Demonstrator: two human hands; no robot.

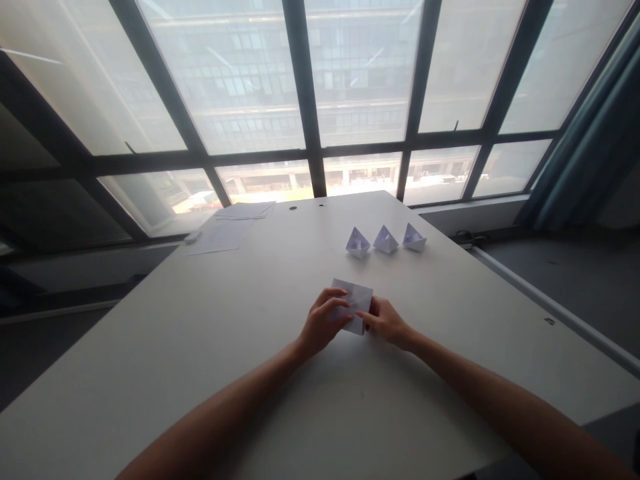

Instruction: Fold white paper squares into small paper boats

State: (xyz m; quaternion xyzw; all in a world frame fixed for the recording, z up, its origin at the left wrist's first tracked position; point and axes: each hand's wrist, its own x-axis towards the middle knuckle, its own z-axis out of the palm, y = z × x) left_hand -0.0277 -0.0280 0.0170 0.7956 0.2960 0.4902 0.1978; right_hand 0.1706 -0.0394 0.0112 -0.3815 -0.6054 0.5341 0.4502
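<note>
A small square of folded white paper (361, 293) is between my two hands, just above or on the white table (225, 313). My left hand (324, 319) grips it from the left, with its fingers across the upper face and the thumb at the lower edge. At the right edge, my right hand (384, 319) pinches the same paper between thumb and fingers; some of those fingertips are hidden behind it. Beyond my hands stand three folded paper boats in a row: a left one (358, 244), a middle one (386, 240) and a right one (414, 238).
Flat white paper sheets (223, 237) lie at the table's far left, some overlapping. Two small dark round spots, one of them a disc (293, 208), are near the far edge. Tall windows (360, 80) rise behind the table, and a blue curtain (590, 140) hangs at right.
</note>
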